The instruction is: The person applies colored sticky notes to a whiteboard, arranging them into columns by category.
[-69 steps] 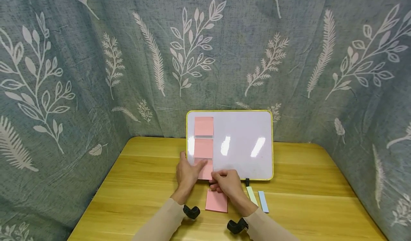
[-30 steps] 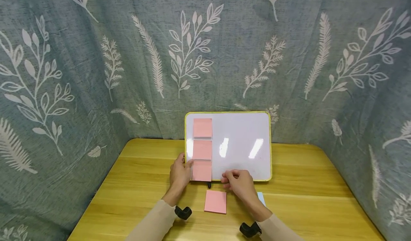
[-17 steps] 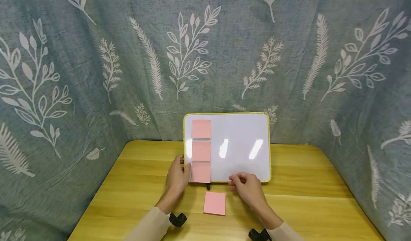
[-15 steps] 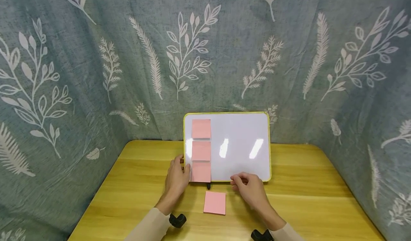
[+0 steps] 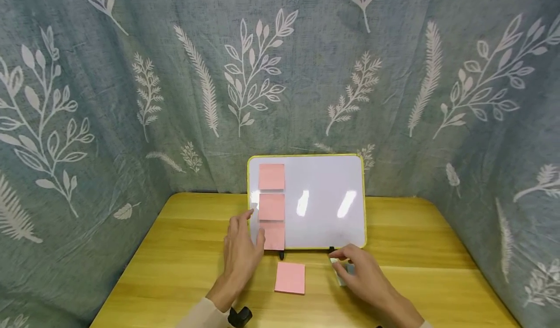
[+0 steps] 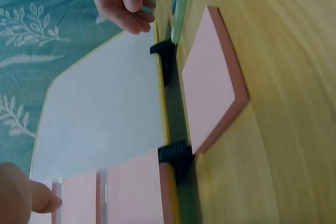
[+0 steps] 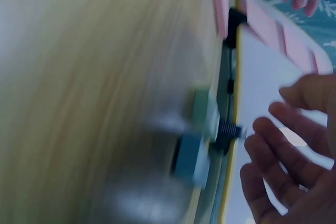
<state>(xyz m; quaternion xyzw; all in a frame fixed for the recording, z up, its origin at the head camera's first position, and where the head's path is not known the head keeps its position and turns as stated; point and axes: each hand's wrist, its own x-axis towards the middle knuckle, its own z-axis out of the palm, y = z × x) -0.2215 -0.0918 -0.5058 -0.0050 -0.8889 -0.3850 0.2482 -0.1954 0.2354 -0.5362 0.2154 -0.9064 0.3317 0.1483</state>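
My left hand [image 5: 240, 252] is beside the left edge of a small whiteboard [image 5: 323, 201], fingers spread and holding nothing. Three pink sticky notes [image 5: 271, 207] run in a column down the board's left side; the thumb tip reaches the lowest one in the head view. My right hand [image 5: 365, 274] hovers over a pale green sticky-note strip [image 5: 340, 278] and a blue strip [image 5: 351, 268], partly hiding both. Its fingers are loosely bent with nothing between them, as the right wrist view shows. A pink sticky-note pad [image 5: 290, 278] lies between the hands.
The yellow-framed board leans back on black feet [image 7: 227, 132] near the rear of a wooden table [image 5: 183, 250]. Behind it hangs a grey-green leaf-patterned curtain [image 5: 306, 99], which also runs along both sides.
My left hand has drawn back from the lowest note and the board's edge, fingers spreading. My right hand has moved right, from beside that note to over the green and blue strips.
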